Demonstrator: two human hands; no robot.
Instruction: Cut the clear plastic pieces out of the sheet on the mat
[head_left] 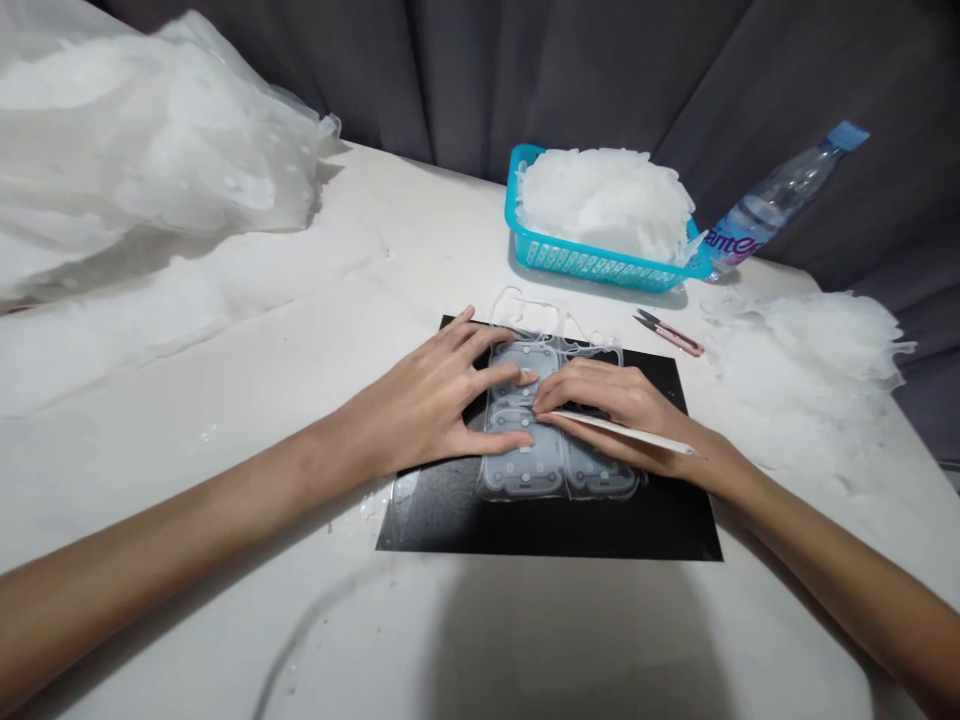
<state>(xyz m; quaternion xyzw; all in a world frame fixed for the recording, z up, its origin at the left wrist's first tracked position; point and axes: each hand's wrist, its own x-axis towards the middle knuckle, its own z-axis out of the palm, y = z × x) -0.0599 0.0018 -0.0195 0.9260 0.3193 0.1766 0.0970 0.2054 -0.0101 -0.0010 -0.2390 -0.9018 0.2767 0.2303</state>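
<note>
A translucent, rubbery sheet with rounded panels and small round studs (pixel 521 470) lies on a black board (pixel 480 525). My left hand (pixel 450 390) rests with spread fingers on the sheet's left side, its fingertips touching the panels. In my right hand (pixel 619 395) is a slim white pen-like tool (pixel 622 430), pinched near its tip. That tip meets the sheet around its middle seam, where my fingers partly hide it. Loose, thin clear strips (pixel 525 305) curl off the sheet's far edge.
Behind the board stands a blue basket (pixel 600 262) heaped with translucent pieces, with a water bottle (pixel 772 210) leaning beside it. Small pink-handled thread snips (pixel 670 332) lie nearby. More translucent pieces (pixel 817 350) are piled at right; a large plastic bag (pixel 165 140) fills the far left.
</note>
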